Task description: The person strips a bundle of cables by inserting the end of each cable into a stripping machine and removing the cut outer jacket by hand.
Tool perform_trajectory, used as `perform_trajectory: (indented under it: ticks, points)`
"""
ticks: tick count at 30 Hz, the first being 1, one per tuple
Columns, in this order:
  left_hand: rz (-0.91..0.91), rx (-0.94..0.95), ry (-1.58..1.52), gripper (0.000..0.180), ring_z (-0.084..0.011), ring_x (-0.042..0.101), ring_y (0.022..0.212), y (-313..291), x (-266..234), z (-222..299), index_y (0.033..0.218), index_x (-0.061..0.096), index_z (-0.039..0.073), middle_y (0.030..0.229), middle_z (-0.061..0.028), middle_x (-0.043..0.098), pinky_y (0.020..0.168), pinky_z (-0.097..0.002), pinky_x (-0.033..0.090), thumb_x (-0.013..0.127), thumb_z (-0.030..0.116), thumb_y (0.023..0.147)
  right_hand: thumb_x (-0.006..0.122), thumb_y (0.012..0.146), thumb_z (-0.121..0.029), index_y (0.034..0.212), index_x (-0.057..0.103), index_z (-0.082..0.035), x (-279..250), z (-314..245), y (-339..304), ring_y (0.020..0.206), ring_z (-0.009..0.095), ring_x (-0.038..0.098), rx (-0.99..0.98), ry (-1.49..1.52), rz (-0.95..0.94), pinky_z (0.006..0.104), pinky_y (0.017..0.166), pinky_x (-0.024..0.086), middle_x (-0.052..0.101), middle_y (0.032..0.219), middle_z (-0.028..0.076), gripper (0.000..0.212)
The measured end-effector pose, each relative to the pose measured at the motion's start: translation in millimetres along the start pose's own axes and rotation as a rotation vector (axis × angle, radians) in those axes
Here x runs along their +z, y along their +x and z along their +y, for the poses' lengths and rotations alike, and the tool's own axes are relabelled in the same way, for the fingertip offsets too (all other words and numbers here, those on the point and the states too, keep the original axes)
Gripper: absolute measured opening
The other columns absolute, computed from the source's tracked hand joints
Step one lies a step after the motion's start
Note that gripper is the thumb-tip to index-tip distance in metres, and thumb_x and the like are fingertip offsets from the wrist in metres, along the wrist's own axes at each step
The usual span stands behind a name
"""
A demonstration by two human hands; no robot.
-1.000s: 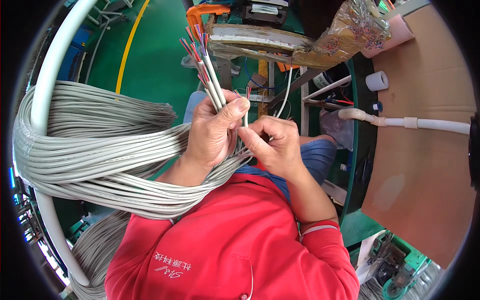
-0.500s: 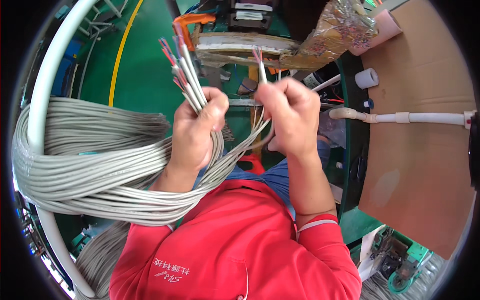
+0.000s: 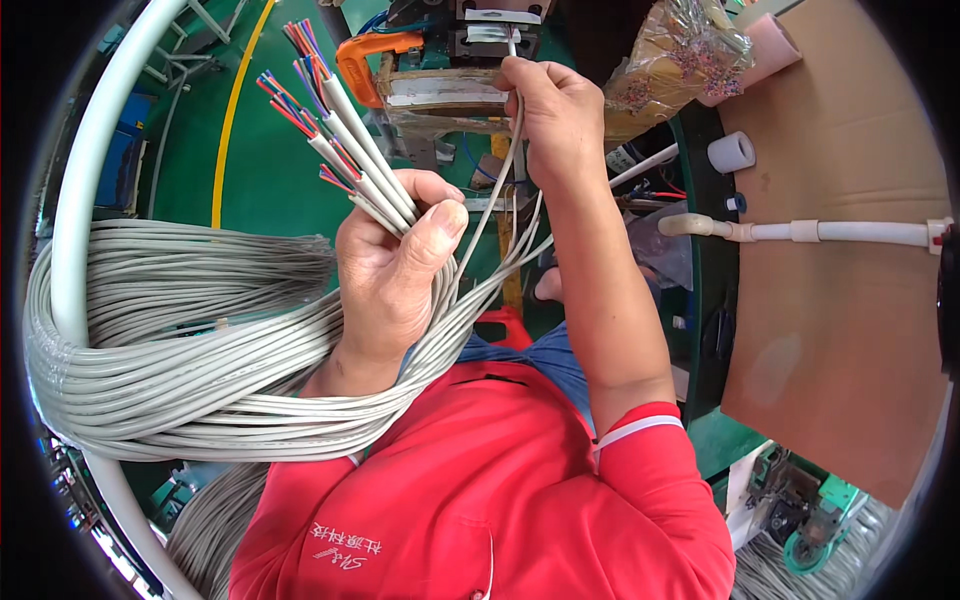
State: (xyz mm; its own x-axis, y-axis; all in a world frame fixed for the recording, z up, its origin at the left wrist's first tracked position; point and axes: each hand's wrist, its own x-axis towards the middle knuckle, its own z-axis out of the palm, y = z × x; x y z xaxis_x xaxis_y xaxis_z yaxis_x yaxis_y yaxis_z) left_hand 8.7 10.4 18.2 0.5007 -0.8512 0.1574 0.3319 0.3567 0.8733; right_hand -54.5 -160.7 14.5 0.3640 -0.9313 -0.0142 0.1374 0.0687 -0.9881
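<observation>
My left hand [image 3: 395, 265] is closed around several grey cables [image 3: 350, 135]. Their stripped ends point up and away, with thin red, blue and purple wires [image 3: 300, 110] fanning out. Farther off, my right hand [image 3: 555, 115] pinches a single grey cable [image 3: 503, 180] near its end. That end reaches into the dark machine [image 3: 495, 35] at the far middle; its tip is hidden there. From both hands the cables run back into a thick grey bundle [image 3: 230, 385] looped over the white pipe [image 3: 72, 260] at my left, and it lies across my left forearm.
An orange clamp-like part [image 3: 370, 65] and a taped ledge [image 3: 445, 90] stand before the machine. A plastic-covered mass of wire scraps [image 3: 690, 65] is to its right. Brown board [image 3: 830, 330], a white pipe arm [image 3: 860, 234] and a tape roll [image 3: 732, 152] lie at right.
My right hand has moved forward with one cable, bringing its end to the machine. My left hand still holds the other cables, their ends now slightly farther left and up.
</observation>
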Motion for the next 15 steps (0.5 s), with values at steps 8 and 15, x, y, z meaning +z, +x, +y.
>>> perform_trajectory:
  ticks: [8,15]
  points:
    - [0.01,-0.009,-0.041,0.011,-0.0018,0.042,0.065,-1,-1,0,0.098,0.06,-0.001,0.077,0.0021,0.053,0.058,-0.0177,0.033,0.061,0.006,0.089,0.067,0.079,-0.018,0.07,0.065,-0.001,5,-3,-4,0.051,0.008,0.046,-0.02,-0.004,0.026,0.0229,0.049,0.035,0.055,0.059,0.002,0.019]
    - [-0.001,-0.053,-0.18,0.028,-0.0077,0.043,0.069,-5,-6,-13,0.106,0.058,-0.004,0.08,-0.0026,0.05,0.061,-0.0227,0.037,0.049,0.022,0.1,0.068,0.084,-0.017,0.07,0.064,0.002,-8,-10,-70,0.053,0.006,0.049,-0.297,-0.283,0.071,0.0241,0.048,0.04,0.057,0.055,0.002,0.024]
